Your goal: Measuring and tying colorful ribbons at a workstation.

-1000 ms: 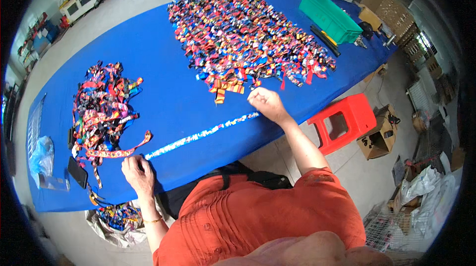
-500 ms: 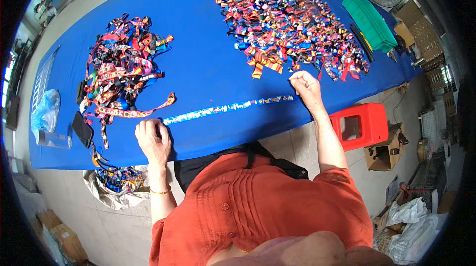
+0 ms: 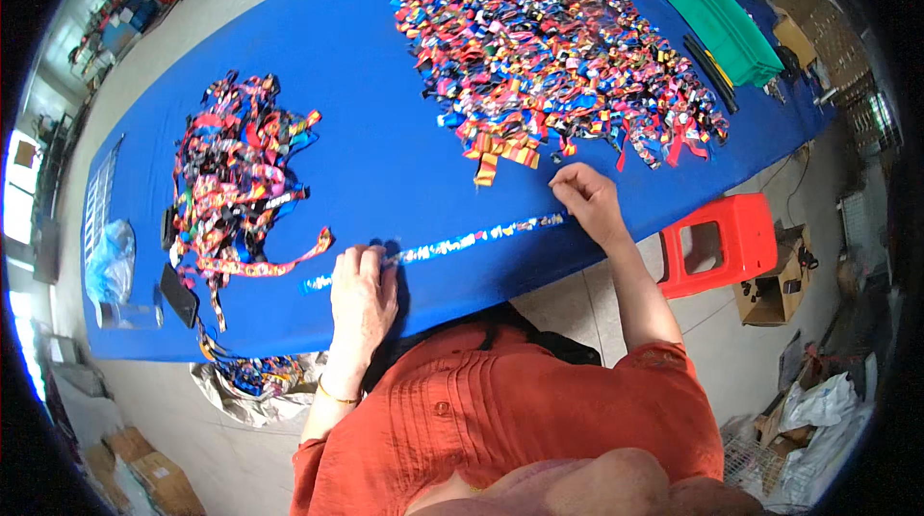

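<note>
A blue printed ribbon strap (image 3: 438, 248) lies stretched across the near part of the blue table (image 3: 356, 145). My left hand (image 3: 364, 293) rests over it near its left end, fingers extended forward and thumb a little apart. A short piece of the strap shows left of that hand. At the strap's other end is my right hand (image 3: 595, 206), its thumb and fingertips pinched together. The strap runs up to the edge of this hand, and what the fingers hold is hidden. A loose pile of multicoloured straps (image 3: 236, 179) sits to the left.
A broad mass of coloured straps (image 3: 549, 54) covers the far right, beside a green crate (image 3: 722, 25). Past the right table edge stands a red stool (image 3: 741, 246). A dark phone (image 3: 179, 295) and plastic bag (image 3: 114, 261) lie left. An open sack (image 3: 260, 400) is below.
My left hand has moved right along the strap, uncovering its left end. My right hand stays pinched at the other end. The whole view has shifted slightly.
</note>
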{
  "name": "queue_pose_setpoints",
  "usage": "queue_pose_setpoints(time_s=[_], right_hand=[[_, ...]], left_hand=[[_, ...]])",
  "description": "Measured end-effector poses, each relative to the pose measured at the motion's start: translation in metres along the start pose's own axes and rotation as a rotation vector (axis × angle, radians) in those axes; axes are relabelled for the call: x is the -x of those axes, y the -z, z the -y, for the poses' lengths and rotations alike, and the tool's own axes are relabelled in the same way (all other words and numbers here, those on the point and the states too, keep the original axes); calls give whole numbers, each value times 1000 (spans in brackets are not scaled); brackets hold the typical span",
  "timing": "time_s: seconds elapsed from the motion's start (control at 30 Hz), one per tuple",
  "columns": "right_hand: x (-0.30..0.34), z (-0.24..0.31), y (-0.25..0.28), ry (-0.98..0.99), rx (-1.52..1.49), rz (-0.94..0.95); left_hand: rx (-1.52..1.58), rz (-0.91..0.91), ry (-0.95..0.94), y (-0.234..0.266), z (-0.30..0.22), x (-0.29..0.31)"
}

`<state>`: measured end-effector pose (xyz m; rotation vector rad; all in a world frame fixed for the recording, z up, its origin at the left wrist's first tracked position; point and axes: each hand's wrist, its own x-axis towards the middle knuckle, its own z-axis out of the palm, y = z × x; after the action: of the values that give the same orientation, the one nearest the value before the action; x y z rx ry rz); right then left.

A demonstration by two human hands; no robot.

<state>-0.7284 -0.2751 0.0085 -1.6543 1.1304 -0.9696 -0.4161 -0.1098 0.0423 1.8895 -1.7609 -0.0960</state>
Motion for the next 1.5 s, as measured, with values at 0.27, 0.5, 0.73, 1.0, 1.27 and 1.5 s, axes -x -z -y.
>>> queue_pose_setpoints(time_s=[0.27,0.5,0.73,1.0,1.27,1.5], right_hand=[[-2,11,6,73,25,57],[-2,12,7,43,48,87],[0,12,7,63,55,105],[2,24,2,51,114,96],[-33,100,-57,555,218,194],[-68,107,-144,492,147,330]], left_hand=[[67,283,62,2,-2,-30],[44,396,-4,2,-2,-42],[144,474,28,12,-18,-61],[373,441,-90,12,-28,-107],[530,419,-56,13,-10,-116],[971,283,45,19,33,-117]])
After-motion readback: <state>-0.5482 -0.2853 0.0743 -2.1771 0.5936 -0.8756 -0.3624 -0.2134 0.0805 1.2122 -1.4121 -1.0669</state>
